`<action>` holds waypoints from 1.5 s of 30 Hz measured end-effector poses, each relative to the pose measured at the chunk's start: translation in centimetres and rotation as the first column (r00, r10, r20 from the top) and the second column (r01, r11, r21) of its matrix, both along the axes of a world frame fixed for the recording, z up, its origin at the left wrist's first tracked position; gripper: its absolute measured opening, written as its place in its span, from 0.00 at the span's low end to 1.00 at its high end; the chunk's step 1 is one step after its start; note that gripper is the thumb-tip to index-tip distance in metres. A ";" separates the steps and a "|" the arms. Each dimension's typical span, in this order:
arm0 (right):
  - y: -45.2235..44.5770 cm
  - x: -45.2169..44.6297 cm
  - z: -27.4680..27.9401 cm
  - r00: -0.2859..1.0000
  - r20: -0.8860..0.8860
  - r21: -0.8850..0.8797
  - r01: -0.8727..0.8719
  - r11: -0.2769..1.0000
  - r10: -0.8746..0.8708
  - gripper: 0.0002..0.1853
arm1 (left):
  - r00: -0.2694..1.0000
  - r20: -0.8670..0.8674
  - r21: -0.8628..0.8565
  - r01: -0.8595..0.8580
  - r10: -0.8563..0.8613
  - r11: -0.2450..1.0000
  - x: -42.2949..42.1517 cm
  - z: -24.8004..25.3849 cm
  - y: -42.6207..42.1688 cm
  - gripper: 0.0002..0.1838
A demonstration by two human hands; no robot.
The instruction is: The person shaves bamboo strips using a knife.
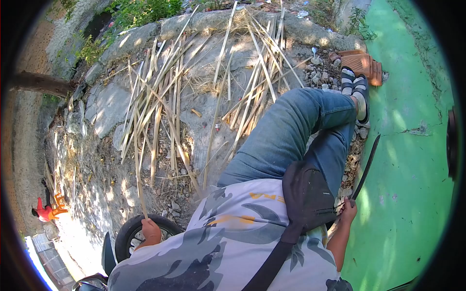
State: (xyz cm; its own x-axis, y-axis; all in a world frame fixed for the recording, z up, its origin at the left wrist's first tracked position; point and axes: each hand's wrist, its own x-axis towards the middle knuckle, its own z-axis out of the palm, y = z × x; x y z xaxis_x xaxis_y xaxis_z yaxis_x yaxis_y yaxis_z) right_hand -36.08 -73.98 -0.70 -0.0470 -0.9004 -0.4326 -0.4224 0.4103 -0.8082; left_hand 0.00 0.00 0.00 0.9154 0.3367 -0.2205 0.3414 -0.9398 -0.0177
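Note:
My left hand point(151, 231) is closed around the near end of a long, thin bamboo strip point(140, 186), which runs up toward a pile on the ground. Just behind this hand is a motorbike wheel point(127, 236). In my right hand point(347, 212) is a machete point(367, 167), gripped by its handle, its long dark blade pointing up and away over the green floor. A crossed heap of pale bamboo strips point(160, 97) lies in front of me on the left. A second heap of strips point(264, 68) spreads nearer my legs.
My jeans-clad legs point(286, 126) stretch out to the right, and a black bag point(310, 194) hangs across my body. Brown tiles point(361, 65) are stacked by my sandals. A green floor point(403, 194) borders the rubble. Far left, a person in red point(44, 212) is visible.

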 end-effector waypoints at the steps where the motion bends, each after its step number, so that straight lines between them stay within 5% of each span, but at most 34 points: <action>1: 0.0 0.3 0.2 1.000 0.000 -0.004 0.000 1.000 0.000 0.14 | 0.997 0.021 -0.027 0.074 -0.074 0.997 0.3 -0.1 -0.7 0.17; 8: 0.2 -0.1 -0.6 1.000 0.004 -0.007 0.017 1.000 -0.017 0.13 | 0.960 -0.187 -0.091 0.194 -0.209 0.977 2.7 2.4 -4.0 0.18; 12: 0.4 -0.4 -0.3 0.999 0.016 -0.008 0.044 0.999 -0.044 0.13 | 0.990 -0.136 0.131 0.045 -0.027 0.990 2.4 3.1 0.5 0.20; 15: 0.2 -0.7 -0.5 0.997 0.033 -0.004 0.063 0.998 -0.063 0.13 | 0.998 0.064 0.208 -0.042 0.029 0.977 1.5 3.7 3.2 0.21; 18: 0.1 -0.6 -0.6 0.997 0.046 -0.022 0.070 0.997 -0.069 0.13 | 0.991 0.024 0.222 -0.134 0.132 0.966 2.0 5.5 2.5 0.21; 24: -0.5 0.6 -0.3 0.991 0.102 -0.116 0.096 0.989 -0.085 0.12 | 0.997 0.063 0.179 -0.054 0.044 0.982 6.0 3.5 4.5 0.25; 30: -0.6 2.4 2.2 0.987 0.148 -0.214 0.098 0.972 -0.067 0.15 | 0.930 0.355 0.034 -0.111 0.092 0.993 14.0 3.0 7.5 0.32; 35: -0.9 2.8 3.0 0.995 0.086 -0.403 -0.011 0.915 0.050 0.17 | 0.916 0.390 -0.201 -0.019 0.098 0.979 18.7 4.9 -8.8 0.36; 37: -1.2 3.0 3.7 0.995 -0.034 -0.464 -0.098 0.881 0.092 0.16 | 0.837 0.548 -0.340 0.234 -0.010 0.911 20.4 2.8 -14.7 0.34; 39: -0.8 4.9 6.8 0.990 -0.089 -0.458 -0.137 0.878 0.108 0.19 | 0.780 0.622 -0.534 0.486 -0.068 0.692 21.4 2.7 -22.4 0.31; 41: 0.3 7.1 10.5 0.983 -0.088 -0.503 -0.182 0.845 0.160 0.18 | 0.902 0.314 -0.758 0.427 -0.297 0.494 22.0 5.0 -28.7 0.26; 43: 0.9 9.0 12.7 0.978 -0.072 -0.565 -0.201 0.800 0.194 0.17 | 0.892 0.164 -0.943 0.268 -0.422 0.199 21.7 6.6 -35.6 0.23; 45: 1.6 10.9 15.3 0.950 -0.157 -0.588 -0.309 0.748 0.269 0.16 | 0.806 0.110 -0.968 0.219 -0.581 0.119 18.7 10.6 -42.9 0.21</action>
